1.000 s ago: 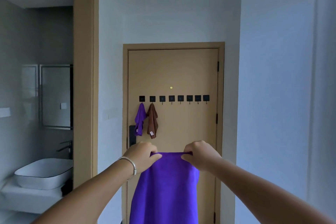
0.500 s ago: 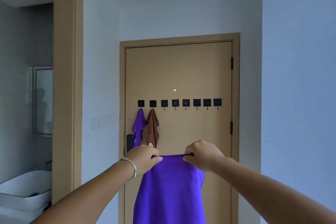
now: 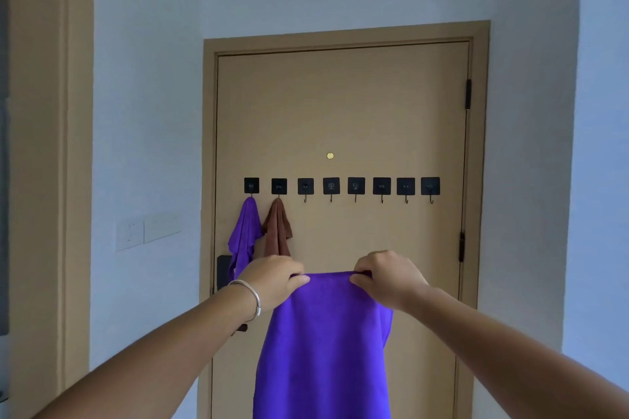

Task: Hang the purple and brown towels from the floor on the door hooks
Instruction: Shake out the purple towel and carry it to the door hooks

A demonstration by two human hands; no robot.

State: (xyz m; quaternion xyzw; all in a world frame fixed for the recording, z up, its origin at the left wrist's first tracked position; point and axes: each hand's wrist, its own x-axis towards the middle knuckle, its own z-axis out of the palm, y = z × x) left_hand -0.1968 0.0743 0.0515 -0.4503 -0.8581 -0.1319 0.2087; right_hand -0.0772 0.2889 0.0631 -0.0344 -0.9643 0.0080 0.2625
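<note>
Two hands, left hand (image 3: 272,279) and right hand (image 3: 388,277), are pinching a purple towel's (image 3: 323,350) top edge before the door hooks (image 3: 340,186).

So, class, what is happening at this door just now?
A person holds a purple towel up by its top edge, the left hand and right hand each gripping a corner, facing the door. On the row of black hooks, a small purple towel and a brown towel already hang from the two leftmost. The third hook and those beyond are free.

Purple towel (image 3: 326,343) held spread, purple towel on hook (image 3: 244,235), brown towel (image 3: 277,231) hung
</note>
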